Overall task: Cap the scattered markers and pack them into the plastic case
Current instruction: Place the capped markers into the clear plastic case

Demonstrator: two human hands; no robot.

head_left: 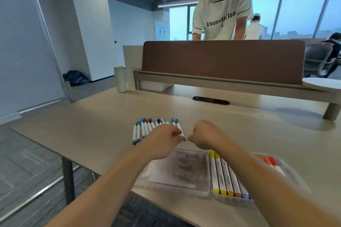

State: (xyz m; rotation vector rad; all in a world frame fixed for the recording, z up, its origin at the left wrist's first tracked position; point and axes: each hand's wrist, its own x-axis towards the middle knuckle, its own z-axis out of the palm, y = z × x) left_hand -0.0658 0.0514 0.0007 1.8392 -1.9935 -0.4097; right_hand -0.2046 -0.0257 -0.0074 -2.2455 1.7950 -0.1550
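Left hand's (pixel 167 139) grip pinches a teal-capped marker (pixel 179 128) over the desk (pixel 103 116). Right hand (pixel 204 137) curls tight just beside its tip, but whether that grip holds anything, can't tell. Open plastic case (pixel 177 173) lies nearer.

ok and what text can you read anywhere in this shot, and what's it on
"bvossavclow", roughly, in gothic letters above a small cross, on the white T-shirt of the person behind the divider; the middle letters are uncertain.
Poster on the far wall: too small to read.
Barrel print on the markers in the plastic case: blurred.
Sheet in the case: blurred, unreadable.
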